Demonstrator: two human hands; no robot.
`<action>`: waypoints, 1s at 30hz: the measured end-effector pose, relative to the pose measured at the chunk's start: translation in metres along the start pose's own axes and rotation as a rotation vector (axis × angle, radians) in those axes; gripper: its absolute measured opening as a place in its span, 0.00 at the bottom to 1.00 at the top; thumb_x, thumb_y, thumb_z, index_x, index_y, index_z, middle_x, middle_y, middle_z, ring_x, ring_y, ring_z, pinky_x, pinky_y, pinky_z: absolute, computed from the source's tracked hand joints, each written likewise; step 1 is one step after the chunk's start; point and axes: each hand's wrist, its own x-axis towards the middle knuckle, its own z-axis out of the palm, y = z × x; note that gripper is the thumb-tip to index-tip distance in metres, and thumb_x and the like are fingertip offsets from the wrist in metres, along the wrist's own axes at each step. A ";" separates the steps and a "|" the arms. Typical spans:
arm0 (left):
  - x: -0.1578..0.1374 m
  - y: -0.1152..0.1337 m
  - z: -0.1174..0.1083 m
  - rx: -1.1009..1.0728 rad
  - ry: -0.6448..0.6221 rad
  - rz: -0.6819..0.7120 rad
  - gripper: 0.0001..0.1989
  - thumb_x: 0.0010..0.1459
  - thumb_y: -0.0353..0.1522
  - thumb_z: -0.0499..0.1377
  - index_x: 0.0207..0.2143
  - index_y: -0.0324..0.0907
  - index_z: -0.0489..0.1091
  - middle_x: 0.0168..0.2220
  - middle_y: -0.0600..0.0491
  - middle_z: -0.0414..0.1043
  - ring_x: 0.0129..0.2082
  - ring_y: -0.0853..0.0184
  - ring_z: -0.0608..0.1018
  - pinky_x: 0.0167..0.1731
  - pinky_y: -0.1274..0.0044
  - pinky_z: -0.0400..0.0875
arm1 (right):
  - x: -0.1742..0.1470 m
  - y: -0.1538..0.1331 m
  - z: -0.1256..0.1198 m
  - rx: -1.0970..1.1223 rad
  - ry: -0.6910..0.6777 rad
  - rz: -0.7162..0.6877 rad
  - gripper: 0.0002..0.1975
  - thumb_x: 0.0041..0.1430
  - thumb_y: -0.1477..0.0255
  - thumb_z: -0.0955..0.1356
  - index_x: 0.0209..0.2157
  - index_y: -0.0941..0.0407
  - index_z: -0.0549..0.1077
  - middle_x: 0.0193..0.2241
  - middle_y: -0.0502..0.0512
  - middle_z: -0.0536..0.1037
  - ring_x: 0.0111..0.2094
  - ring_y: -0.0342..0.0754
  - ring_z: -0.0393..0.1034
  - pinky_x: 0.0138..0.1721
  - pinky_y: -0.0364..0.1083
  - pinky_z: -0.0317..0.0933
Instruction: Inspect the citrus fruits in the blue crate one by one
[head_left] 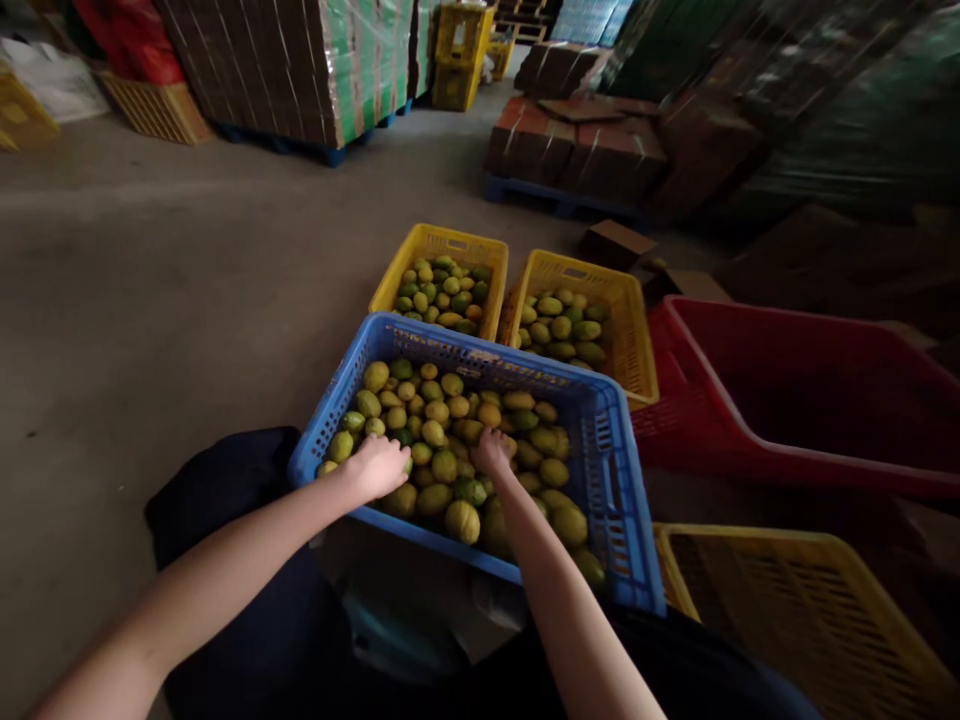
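A blue plastic crate [480, 345] full of yellow-green lemons [444, 466] stands right in front of me, close to my knees. My left hand [381, 466] reaches in at the crate's near left part, its fingers curled down round a lemon that is mostly hidden. Near the middle of the heap, my right hand [493, 452] has its fingers bent round another lemon, its tips partly out of sight. The fruit ranges from green to yellow, and larger ones, such as a ribbed lemon [463, 522], lie toward the near side.
Behind the blue crate stand a left yellow crate [459, 240] and a right yellow crate [634, 310], both holding lemons. To the right are a red tub [750, 440] and a lower yellow crate [750, 533]. Stacked cartons [577, 145] on a blue pallet stand farther back.
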 end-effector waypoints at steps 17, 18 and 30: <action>-0.001 0.015 -0.043 -2.177 -0.060 -0.344 0.21 0.67 0.41 0.43 0.39 0.37 0.69 0.37 0.45 0.77 0.35 0.63 0.81 0.43 0.70 0.75 | -0.095 -0.141 -0.109 -0.045 -0.137 -0.972 0.33 0.40 0.58 0.79 0.48 0.56 0.75 0.45 0.57 0.78 0.49 0.60 0.70 0.55 0.57 0.61; -0.002 0.015 -0.044 -2.275 -0.048 -0.360 0.22 0.67 0.42 0.42 0.40 0.36 0.69 0.37 0.44 0.77 0.37 0.61 0.81 0.43 0.69 0.76 | -0.114 -0.157 -0.113 -0.010 -0.191 -1.012 0.33 0.38 0.60 0.80 0.47 0.55 0.76 0.46 0.56 0.78 0.52 0.61 0.69 0.58 0.58 0.59; -0.030 0.006 -0.067 -2.616 0.271 -0.378 0.17 0.60 0.34 0.52 0.47 0.39 0.72 0.38 0.47 0.79 0.40 0.60 0.81 0.41 0.69 0.79 | -0.039 -0.113 -0.128 -0.363 -0.082 -0.624 0.12 0.57 0.66 0.71 0.42 0.56 0.78 0.42 0.56 0.81 0.46 0.55 0.75 0.52 0.53 0.65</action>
